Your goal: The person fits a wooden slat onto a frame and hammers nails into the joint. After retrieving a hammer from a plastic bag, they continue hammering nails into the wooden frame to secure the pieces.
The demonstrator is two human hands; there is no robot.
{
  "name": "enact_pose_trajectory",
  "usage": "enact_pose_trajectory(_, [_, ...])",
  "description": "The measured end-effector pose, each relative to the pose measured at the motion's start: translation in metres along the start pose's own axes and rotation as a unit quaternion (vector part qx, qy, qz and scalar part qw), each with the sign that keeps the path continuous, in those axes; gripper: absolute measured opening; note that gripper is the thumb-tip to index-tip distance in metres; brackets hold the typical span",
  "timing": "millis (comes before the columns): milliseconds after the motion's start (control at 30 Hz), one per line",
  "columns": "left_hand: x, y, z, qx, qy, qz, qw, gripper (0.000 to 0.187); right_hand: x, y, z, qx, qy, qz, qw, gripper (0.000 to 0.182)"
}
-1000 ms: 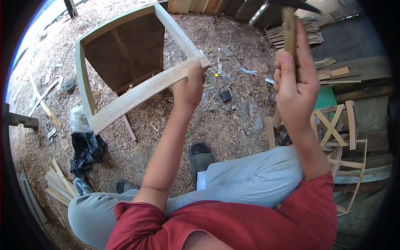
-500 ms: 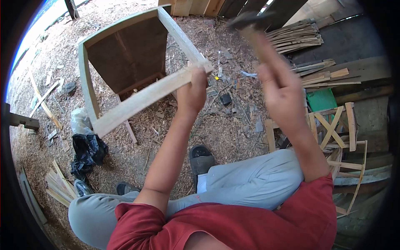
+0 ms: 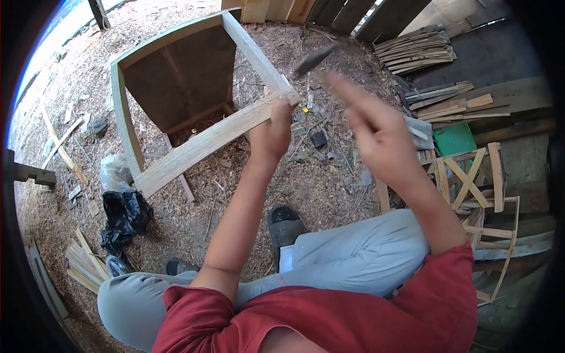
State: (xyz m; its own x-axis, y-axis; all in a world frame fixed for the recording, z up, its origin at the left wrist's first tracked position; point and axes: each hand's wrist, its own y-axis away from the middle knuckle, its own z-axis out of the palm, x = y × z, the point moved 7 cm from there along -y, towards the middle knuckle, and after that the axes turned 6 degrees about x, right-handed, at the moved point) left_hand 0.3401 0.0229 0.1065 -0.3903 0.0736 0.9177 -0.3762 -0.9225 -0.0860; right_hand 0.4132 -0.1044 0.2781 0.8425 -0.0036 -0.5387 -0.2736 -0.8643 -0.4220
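A wooden frame (image 3: 206, 141) with four pale sides stands tilted at the upper left, a dark panel (image 3: 182, 79) visible inside it. My left hand (image 3: 272, 130) is closed around its near rail, close to the right corner, with the thumb lying on top of the wood. In my right hand (image 3: 382, 138) is a hammer (image 3: 315, 61), gripped by its wooden handle. The dark hammer head is raised up and to the right of that corner, apart from the wood. My right hand is slightly blurred.
Wood shavings and scraps cover the ground. A black plastic bag (image 3: 125, 215) lies left of my legs. Stacked wood strips (image 3: 418, 50) lie at the upper right. Below them are a green piece (image 3: 456, 139) and a small wooden frame with crossed slats (image 3: 469, 179).
My right hand has swung the hammer left and slightly down, bringing its head nearer the frame's corner. My left hand and the wooden frame have stayed nearly in place.
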Motion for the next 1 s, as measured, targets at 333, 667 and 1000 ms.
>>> enact_pose_trajectory(333, [-0.007,0.002,-0.003,-0.022,-0.043,-0.002,0.999,0.04,-0.002,0.009,-0.009,0.037,0.063,-0.046,0.996,0.047])
enact_pose_trajectory(667, [-0.002,0.015,0.001,-0.08,-0.06,-0.081,0.992,0.042,0.058,-0.001,0.043,-0.037,-0.273,0.358,0.892,0.028])
enact_pose_trajectory(1000, [0.025,0.015,-0.02,-0.345,-0.214,-0.004,0.914,0.04,0.069,-0.002,0.084,-0.154,-0.367,0.45,0.799,0.03])
